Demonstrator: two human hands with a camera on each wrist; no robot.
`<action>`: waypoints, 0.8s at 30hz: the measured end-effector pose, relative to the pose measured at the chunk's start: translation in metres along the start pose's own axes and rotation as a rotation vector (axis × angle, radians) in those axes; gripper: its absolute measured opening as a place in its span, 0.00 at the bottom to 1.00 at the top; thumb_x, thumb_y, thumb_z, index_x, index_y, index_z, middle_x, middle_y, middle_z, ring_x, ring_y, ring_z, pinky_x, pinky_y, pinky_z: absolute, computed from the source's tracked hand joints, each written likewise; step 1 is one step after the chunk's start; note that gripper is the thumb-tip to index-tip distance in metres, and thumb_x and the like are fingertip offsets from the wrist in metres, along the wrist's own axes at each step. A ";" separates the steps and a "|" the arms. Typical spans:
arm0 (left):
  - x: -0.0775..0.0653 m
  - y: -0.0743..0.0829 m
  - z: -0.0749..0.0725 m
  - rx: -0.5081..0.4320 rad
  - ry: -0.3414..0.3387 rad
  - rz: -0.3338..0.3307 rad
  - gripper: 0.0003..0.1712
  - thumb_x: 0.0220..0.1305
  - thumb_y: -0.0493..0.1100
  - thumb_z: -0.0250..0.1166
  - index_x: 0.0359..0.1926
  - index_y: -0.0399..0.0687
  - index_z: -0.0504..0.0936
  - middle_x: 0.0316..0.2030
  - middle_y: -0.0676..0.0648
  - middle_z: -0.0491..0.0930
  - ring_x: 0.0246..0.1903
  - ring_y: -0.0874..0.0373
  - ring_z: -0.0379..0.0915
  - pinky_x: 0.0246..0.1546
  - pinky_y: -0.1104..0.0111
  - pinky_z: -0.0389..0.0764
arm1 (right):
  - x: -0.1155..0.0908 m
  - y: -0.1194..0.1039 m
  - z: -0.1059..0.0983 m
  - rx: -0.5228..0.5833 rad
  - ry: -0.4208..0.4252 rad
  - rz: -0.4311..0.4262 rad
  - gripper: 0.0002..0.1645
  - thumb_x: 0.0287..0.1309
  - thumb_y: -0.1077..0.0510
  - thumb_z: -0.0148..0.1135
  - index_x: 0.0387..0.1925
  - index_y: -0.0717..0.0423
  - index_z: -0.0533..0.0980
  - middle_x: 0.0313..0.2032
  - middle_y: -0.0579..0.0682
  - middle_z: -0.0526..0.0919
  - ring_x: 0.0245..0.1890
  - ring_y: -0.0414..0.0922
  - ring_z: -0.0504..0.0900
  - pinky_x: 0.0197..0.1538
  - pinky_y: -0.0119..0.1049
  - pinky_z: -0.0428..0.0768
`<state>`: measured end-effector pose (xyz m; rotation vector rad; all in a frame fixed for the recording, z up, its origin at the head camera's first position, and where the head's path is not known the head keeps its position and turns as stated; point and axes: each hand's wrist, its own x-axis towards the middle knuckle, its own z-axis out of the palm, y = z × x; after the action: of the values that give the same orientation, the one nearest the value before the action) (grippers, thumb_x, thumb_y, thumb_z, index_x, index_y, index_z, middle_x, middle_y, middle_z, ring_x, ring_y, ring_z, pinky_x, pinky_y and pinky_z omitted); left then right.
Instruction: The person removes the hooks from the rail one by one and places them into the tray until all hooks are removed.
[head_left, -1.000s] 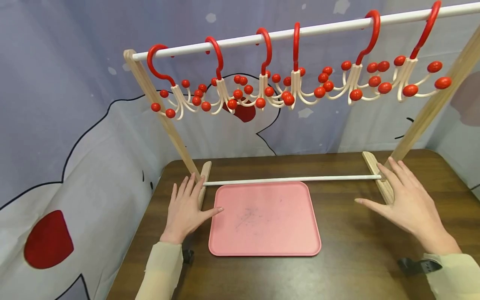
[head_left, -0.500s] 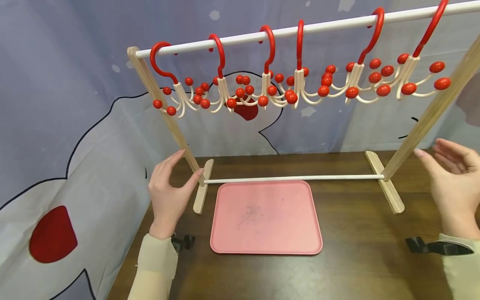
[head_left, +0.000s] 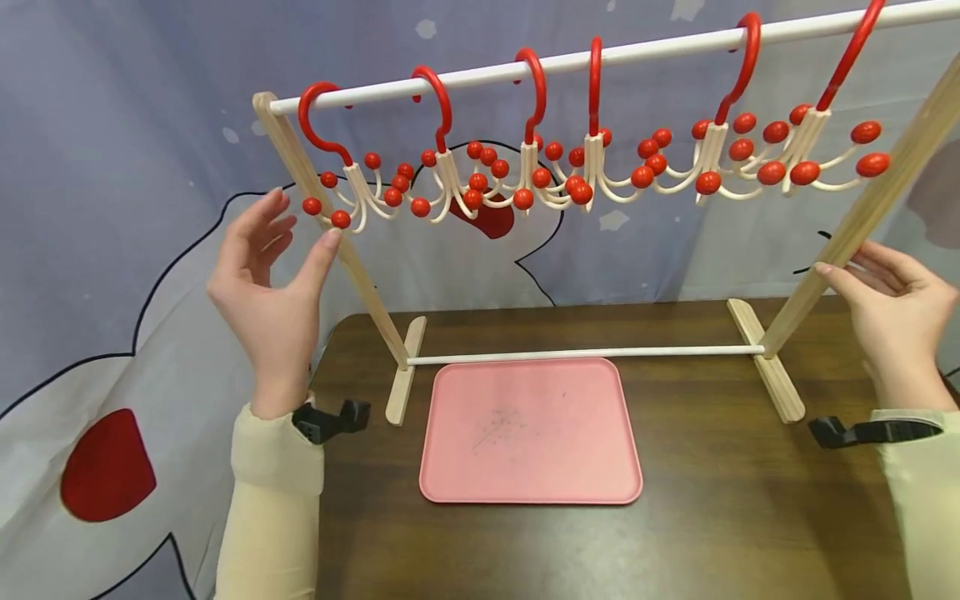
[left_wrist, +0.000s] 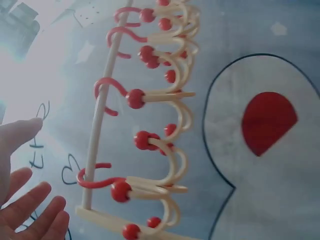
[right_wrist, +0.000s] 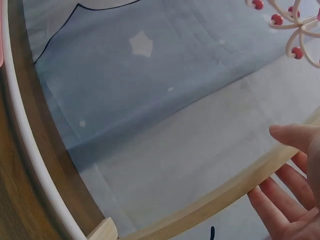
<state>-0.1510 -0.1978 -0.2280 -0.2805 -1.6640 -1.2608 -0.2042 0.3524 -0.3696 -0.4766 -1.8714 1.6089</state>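
A wooden rack stands on the table, its white top rod (head_left: 675, 47) carrying several red-hooked hangers (head_left: 592, 92) with cream prongs tipped by red balls. My right hand (head_left: 903, 304) holds the right wooden post (head_left: 888, 196) partway up. In the right wrist view the thumb (right_wrist: 290, 135) lies on the post's inner side, the fingers (right_wrist: 275, 205) along its outer side. My left hand (head_left: 262, 304) is raised beside the left post (head_left: 363, 279), fingers spread and holding nothing; its thumb overlaps the post in the head view. The left wrist view shows those fingers (left_wrist: 30, 210) apart from the top rod.
A pink tray (head_left: 532, 467) lies on the brown table (head_left: 712, 500) just in front of the rack's lower white rod (head_left: 675, 352). The rack's wooden feet (head_left: 780, 387) rest at either side. A patterned curtain (head_left: 637, 250) hangs behind and to the left.
Both hands have risen from near the rack's feet. My left hand has moved up and outward to the left. My right hand moved outward, then up onto the right post.
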 end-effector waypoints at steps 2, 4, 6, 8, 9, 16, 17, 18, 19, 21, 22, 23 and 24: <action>0.014 -0.001 0.003 -0.009 0.004 -0.024 0.25 0.55 0.34 0.78 0.56 0.42 0.85 0.52 0.46 0.84 0.50 0.51 0.80 0.57 0.61 0.79 | 0.002 0.000 0.001 0.027 0.006 -0.003 0.28 0.53 0.60 0.78 0.58 0.49 0.83 0.48 0.40 0.86 0.44 0.29 0.84 0.48 0.20 0.78; 0.026 -0.003 0.006 -0.015 0.004 -0.052 0.26 0.54 0.36 0.79 0.56 0.44 0.85 0.53 0.45 0.83 0.50 0.50 0.80 0.57 0.63 0.79 | 0.004 -0.001 0.002 0.029 0.005 -0.016 0.27 0.53 0.60 0.78 0.57 0.51 0.84 0.44 0.39 0.86 0.41 0.29 0.84 0.43 0.18 0.78; 0.036 -0.003 0.009 -0.011 0.002 -0.082 0.27 0.54 0.37 0.80 0.57 0.47 0.85 0.53 0.45 0.83 0.50 0.49 0.80 0.57 0.64 0.79 | 0.006 -0.002 0.003 0.027 0.003 -0.024 0.26 0.54 0.62 0.77 0.56 0.52 0.83 0.41 0.37 0.86 0.38 0.29 0.84 0.39 0.16 0.78; 0.044 -0.001 0.012 -0.010 -0.005 -0.101 0.28 0.54 0.38 0.80 0.57 0.47 0.85 0.53 0.44 0.82 0.49 0.49 0.80 0.56 0.65 0.79 | 0.007 -0.003 0.004 0.017 0.003 -0.034 0.25 0.54 0.63 0.76 0.56 0.52 0.83 0.39 0.35 0.85 0.36 0.29 0.84 0.37 0.15 0.78; 0.046 0.001 0.014 -0.014 -0.007 -0.114 0.28 0.54 0.38 0.80 0.57 0.47 0.85 0.53 0.44 0.82 0.48 0.49 0.80 0.56 0.65 0.80 | 0.008 -0.003 0.004 0.009 0.002 -0.039 0.25 0.55 0.63 0.76 0.56 0.52 0.83 0.38 0.34 0.85 0.36 0.29 0.84 0.37 0.15 0.78; 0.057 0.013 0.024 -0.016 -0.047 -0.223 0.28 0.53 0.38 0.81 0.57 0.49 0.85 0.52 0.45 0.81 0.46 0.50 0.80 0.55 0.67 0.80 | 0.012 0.001 0.000 -0.033 -0.023 -0.078 0.23 0.56 0.61 0.76 0.55 0.53 0.84 0.36 0.34 0.85 0.33 0.26 0.83 0.35 0.14 0.78; 0.058 0.013 0.026 -0.012 -0.054 -0.231 0.29 0.53 0.38 0.81 0.57 0.49 0.85 0.52 0.45 0.81 0.46 0.50 0.80 0.55 0.67 0.80 | 0.012 0.002 -0.001 -0.047 -0.027 -0.082 0.23 0.56 0.60 0.76 0.54 0.53 0.84 0.36 0.33 0.85 0.33 0.25 0.83 0.35 0.14 0.77; 0.059 0.012 0.027 -0.005 -0.062 -0.232 0.29 0.53 0.38 0.81 0.58 0.48 0.84 0.52 0.45 0.81 0.46 0.51 0.81 0.55 0.67 0.80 | 0.012 0.002 -0.001 -0.062 -0.030 -0.088 0.23 0.56 0.60 0.76 0.55 0.52 0.84 0.36 0.32 0.85 0.33 0.25 0.83 0.35 0.14 0.77; 0.060 0.012 0.028 -0.008 -0.064 -0.240 0.29 0.53 0.38 0.81 0.57 0.48 0.84 0.52 0.45 0.81 0.45 0.51 0.81 0.54 0.68 0.80 | 0.013 0.002 -0.001 -0.081 -0.031 -0.097 0.23 0.56 0.59 0.76 0.55 0.52 0.84 0.36 0.31 0.85 0.33 0.24 0.83 0.35 0.13 0.77; 0.062 0.009 0.030 -0.005 -0.072 -0.250 0.29 0.53 0.39 0.81 0.57 0.48 0.84 0.52 0.44 0.81 0.44 0.51 0.81 0.54 0.68 0.81 | 0.013 0.003 -0.002 -0.095 -0.036 -0.104 0.23 0.56 0.58 0.76 0.55 0.52 0.84 0.35 0.30 0.84 0.33 0.24 0.82 0.35 0.13 0.77; 0.063 0.008 0.031 0.000 -0.076 -0.254 0.30 0.53 0.39 0.81 0.58 0.48 0.84 0.51 0.44 0.81 0.44 0.51 0.81 0.53 0.69 0.81 | 0.014 0.003 -0.002 -0.097 -0.037 -0.105 0.23 0.56 0.58 0.76 0.54 0.52 0.84 0.35 0.30 0.84 0.33 0.23 0.82 0.35 0.13 0.77; 0.064 0.006 0.032 0.012 -0.076 -0.253 0.30 0.53 0.39 0.81 0.58 0.48 0.84 0.51 0.44 0.81 0.43 0.51 0.81 0.53 0.69 0.81 | 0.014 0.003 -0.002 -0.100 -0.037 -0.106 0.23 0.56 0.58 0.76 0.54 0.52 0.84 0.34 0.29 0.84 0.32 0.23 0.82 0.35 0.13 0.77; 0.064 0.004 0.034 0.019 -0.073 -0.258 0.30 0.53 0.39 0.81 0.57 0.48 0.84 0.50 0.44 0.81 0.43 0.52 0.81 0.53 0.69 0.81 | 0.014 0.004 -0.002 -0.099 -0.036 -0.105 0.22 0.56 0.58 0.77 0.54 0.52 0.84 0.34 0.29 0.84 0.32 0.23 0.82 0.35 0.13 0.77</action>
<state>-0.1982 -0.1911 -0.1730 -0.1031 -1.8167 -1.4381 -0.2141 0.3635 -0.3699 -0.3863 -1.9761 1.4708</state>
